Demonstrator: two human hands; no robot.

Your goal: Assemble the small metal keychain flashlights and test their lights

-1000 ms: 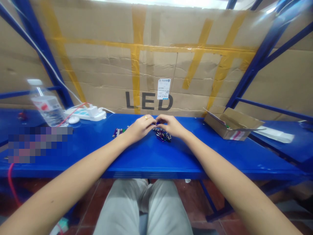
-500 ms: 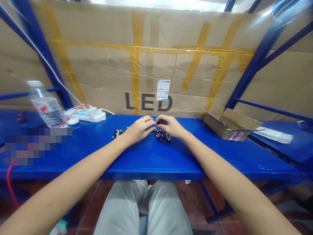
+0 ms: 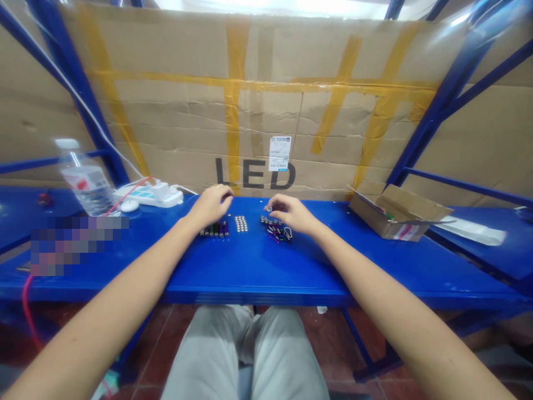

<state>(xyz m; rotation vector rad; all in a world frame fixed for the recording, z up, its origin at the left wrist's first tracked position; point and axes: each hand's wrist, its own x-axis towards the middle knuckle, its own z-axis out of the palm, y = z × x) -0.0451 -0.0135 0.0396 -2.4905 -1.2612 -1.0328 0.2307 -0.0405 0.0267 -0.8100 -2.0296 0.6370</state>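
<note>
My left hand (image 3: 211,203) hovers over a row of dark and coloured metal tubes (image 3: 215,229) lying side by side. Its thumb and index finger are curved and apart with nothing visible between them; the other fingers are hidden. My right hand (image 3: 290,212) is closed, pinching a small round silver-rimmed cap (image 3: 269,209) between thumb and fingertips. Below it, more small silver caps (image 3: 264,220) stand in a group, beside a heap of coloured carabiner clips (image 3: 283,234). Between the hands, small shiny silver discs (image 3: 241,224) lie in rows.
An open cardboard box (image 3: 385,219) stands at right. At left are a tilted-looking water bottle (image 3: 87,186), a white power strip (image 3: 150,194) and a red cable (image 3: 27,305). A large cardboard sheet (image 3: 183,128) backs the blue table (image 3: 258,272).
My left hand has moved left, away from my right hand, to above the tubes, uncovering the silver discs. My right hand stays nearly in place, and the cap in it now shows.
</note>
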